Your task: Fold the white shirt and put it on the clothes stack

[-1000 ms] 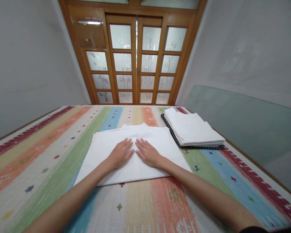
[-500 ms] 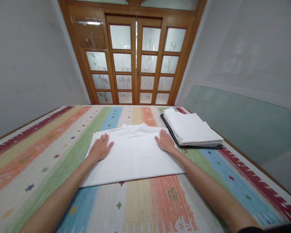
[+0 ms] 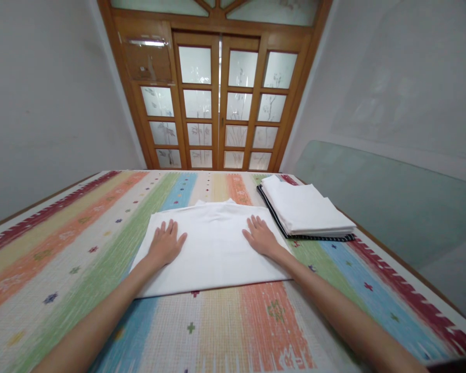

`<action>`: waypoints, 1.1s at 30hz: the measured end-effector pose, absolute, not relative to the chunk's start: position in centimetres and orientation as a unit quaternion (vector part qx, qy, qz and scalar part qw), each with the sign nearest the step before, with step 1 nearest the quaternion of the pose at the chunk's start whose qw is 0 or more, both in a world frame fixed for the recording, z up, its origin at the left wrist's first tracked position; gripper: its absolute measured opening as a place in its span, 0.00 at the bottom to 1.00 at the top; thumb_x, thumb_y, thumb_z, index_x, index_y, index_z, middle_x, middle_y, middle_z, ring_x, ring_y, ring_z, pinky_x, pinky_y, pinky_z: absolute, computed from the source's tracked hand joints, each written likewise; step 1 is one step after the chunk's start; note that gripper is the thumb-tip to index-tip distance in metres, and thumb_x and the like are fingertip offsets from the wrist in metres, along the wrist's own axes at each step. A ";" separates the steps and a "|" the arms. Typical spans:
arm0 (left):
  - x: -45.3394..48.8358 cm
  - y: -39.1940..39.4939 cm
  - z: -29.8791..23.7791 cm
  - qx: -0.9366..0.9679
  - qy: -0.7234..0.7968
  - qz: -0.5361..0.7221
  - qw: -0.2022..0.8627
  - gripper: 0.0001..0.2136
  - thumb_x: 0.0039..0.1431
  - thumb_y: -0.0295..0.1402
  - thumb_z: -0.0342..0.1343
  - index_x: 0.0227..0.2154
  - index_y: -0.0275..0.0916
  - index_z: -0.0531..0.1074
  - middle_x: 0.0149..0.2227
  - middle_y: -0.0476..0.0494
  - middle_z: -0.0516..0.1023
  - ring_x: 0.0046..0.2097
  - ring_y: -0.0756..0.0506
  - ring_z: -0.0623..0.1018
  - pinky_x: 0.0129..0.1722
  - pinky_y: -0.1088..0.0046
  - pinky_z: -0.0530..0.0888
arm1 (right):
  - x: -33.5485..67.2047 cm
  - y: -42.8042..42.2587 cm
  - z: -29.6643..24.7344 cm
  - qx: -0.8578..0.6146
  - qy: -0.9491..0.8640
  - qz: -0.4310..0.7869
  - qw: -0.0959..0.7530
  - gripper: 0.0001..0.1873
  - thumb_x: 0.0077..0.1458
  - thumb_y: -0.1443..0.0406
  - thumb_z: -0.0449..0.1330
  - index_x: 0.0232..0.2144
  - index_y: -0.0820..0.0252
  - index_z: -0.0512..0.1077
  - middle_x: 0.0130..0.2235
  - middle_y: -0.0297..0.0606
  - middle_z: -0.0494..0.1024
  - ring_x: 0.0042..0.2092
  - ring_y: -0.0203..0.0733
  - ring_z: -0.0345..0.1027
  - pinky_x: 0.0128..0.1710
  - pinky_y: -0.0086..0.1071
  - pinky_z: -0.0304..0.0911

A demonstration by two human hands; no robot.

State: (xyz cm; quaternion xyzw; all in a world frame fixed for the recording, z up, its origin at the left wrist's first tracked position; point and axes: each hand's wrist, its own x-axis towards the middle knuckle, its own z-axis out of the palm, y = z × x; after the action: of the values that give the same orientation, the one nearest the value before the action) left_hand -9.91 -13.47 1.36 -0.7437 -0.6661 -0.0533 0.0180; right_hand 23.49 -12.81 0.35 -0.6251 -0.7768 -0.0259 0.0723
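A white folded shirt (image 3: 215, 254) lies flat in front of me, with what looks like a collar at its far edge. My left hand (image 3: 166, 244) rests palm down on its left part, fingers spread and pointing away from me. On the right part my right hand (image 3: 261, 237) also lies flat, its fingers apart. Neither hand grips the cloth. To the right of the shirt sits a stack of folded white cloth (image 3: 306, 208), with a black striped piece (image 3: 272, 212) at the bottom.
Under everything spreads a tablecloth (image 3: 217, 326) with colourful stripes. A pale green panel (image 3: 380, 191) leans along the right wall. Beyond the table's far edge stands a wooden door (image 3: 218, 103) with glass panes.
Both hands have slid slightly inward and toward me over the shirt, staying flat. The shirt and the stack lie nearly as before; the camera view has tilted up a little.
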 end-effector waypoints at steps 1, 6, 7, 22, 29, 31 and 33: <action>-8.8 -14.3 1.2 -0.759 -0.649 -0.059 0.012 0.33 0.65 0.47 0.36 0.63 0.26 0.57 0.66 0.26 0.54 0.68 0.29 0.52 0.63 0.46 0.52 | 22.8 -13.6 0.2 -0.599 -0.796 -0.026 0.079 0.33 0.67 0.54 0.41 0.64 0.72 0.54 0.66 0.56 0.51 0.68 0.54 0.40 0.65 0.49 0.42; -2.8 -18.5 0.4 -0.880 -0.463 -0.109 -0.001 0.32 0.66 0.50 0.35 0.66 0.34 0.52 0.67 0.33 0.53 0.69 0.35 0.51 0.65 0.50 0.50 | 18.8 -18.0 0.3 -0.421 -0.897 -0.031 0.133 0.32 0.66 0.56 0.43 0.64 0.73 0.55 0.66 0.54 0.52 0.68 0.53 0.39 0.65 0.48 0.44; -2.2 -19.1 0.3 -0.892 -0.434 -0.126 0.007 0.32 0.67 0.49 0.35 0.66 0.33 0.50 0.67 0.33 0.53 0.69 0.37 0.51 0.66 0.52 0.50 | 18.5 -18.8 0.5 -0.388 -0.911 -0.027 0.138 0.32 0.66 0.57 0.44 0.65 0.74 0.54 0.66 0.55 0.52 0.68 0.52 0.40 0.66 0.47 0.44; -14.6 -19.4 0.8 -0.798 -0.596 -0.089 0.026 0.29 0.64 0.49 0.41 0.63 0.40 0.61 0.65 0.40 0.59 0.67 0.39 0.58 0.65 0.54 0.53 | 28.6 -19.5 -0.4 -0.535 -0.836 -0.021 0.120 0.34 0.66 0.51 0.42 0.65 0.69 0.54 0.67 0.50 0.52 0.68 0.48 0.44 0.66 0.48 0.44; -14.1 -19.3 1.1 -0.791 -0.611 -0.034 0.017 0.31 0.65 0.47 0.37 0.63 0.31 0.58 0.66 0.34 0.56 0.67 0.35 0.55 0.65 0.51 0.51 | 26.3 -19.4 -0.5 -0.514 -0.847 -0.036 0.131 0.31 0.67 0.55 0.44 0.63 0.70 0.58 0.66 0.53 0.54 0.68 0.53 0.42 0.65 0.52 0.44; -12.3 -18.7 1.2 -0.802 -0.597 -0.031 0.000 0.31 0.65 0.47 0.35 0.64 0.31 0.57 0.67 0.33 0.54 0.68 0.34 0.54 0.65 0.50 0.52 | 24.4 -19.1 -0.2 -0.466 -0.874 -0.029 0.133 0.29 0.67 0.57 0.43 0.64 0.69 0.57 0.66 0.51 0.55 0.68 0.52 0.41 0.65 0.49 0.44; -10.0 -18.1 1.3 -0.827 -0.561 -0.044 -0.018 0.31 0.67 0.46 0.33 0.65 0.32 0.55 0.67 0.34 0.53 0.68 0.35 0.52 0.64 0.51 0.53 | 22.2 -18.5 0.2 -0.426 -0.895 -0.020 0.134 0.28 0.68 0.60 0.42 0.64 0.69 0.56 0.66 0.49 0.54 0.68 0.51 0.41 0.66 0.48 0.45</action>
State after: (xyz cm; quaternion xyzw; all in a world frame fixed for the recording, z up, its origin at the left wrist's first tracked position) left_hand -10.00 -18.09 1.27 -0.8267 -0.5606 -0.0440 -0.0178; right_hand 22.23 -18.49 0.21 -0.4256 -0.8948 -0.0198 0.1338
